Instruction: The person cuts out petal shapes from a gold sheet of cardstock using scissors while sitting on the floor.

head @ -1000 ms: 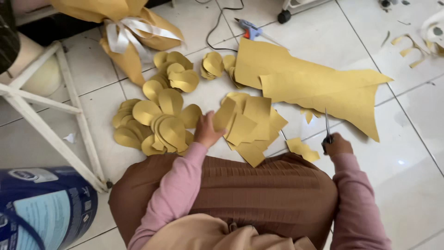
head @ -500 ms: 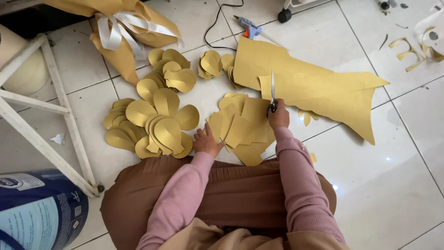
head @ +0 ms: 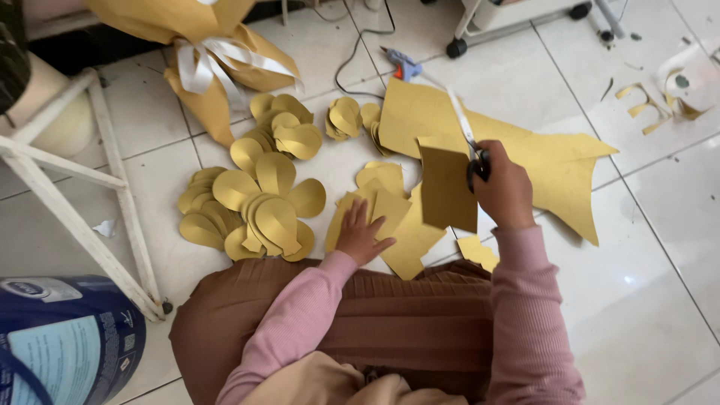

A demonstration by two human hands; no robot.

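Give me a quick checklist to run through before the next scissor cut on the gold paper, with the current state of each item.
1. Right hand grips the scissors: ok.
2. Gold paper piece is raised at the scissors: ok; whether it sits between the blades: cannot tell.
3. Left hand supports that piece: not ok; it rests flat on the stack of cut squares.
4. Left hand is away from the blades: ok.
5. Blades open: cannot tell.
6. Finished petals lie apart from the cutting spot: ok.
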